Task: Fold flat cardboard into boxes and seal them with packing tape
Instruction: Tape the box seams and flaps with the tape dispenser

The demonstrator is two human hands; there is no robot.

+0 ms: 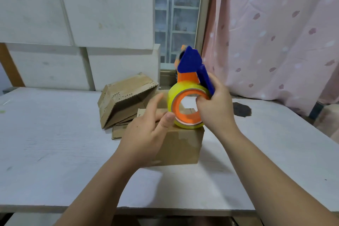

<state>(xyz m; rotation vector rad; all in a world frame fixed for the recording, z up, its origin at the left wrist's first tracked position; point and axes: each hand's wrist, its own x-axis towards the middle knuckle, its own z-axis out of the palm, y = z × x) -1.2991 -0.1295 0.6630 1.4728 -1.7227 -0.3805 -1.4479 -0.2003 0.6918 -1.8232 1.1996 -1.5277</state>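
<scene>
White desk (55,143) carries a small cardboard box (180,145) near its middle, with flat cardboard (124,101) lying behind it toward the far edge; the left hand (145,132) rests on the box top, fingers loosely spread; the right hand (214,104) grips the tape dispenser (190,93) by its blue handle, fingers closed, roll touching the top; the box seems light and easy to crush, so press on the edges.
</scene>
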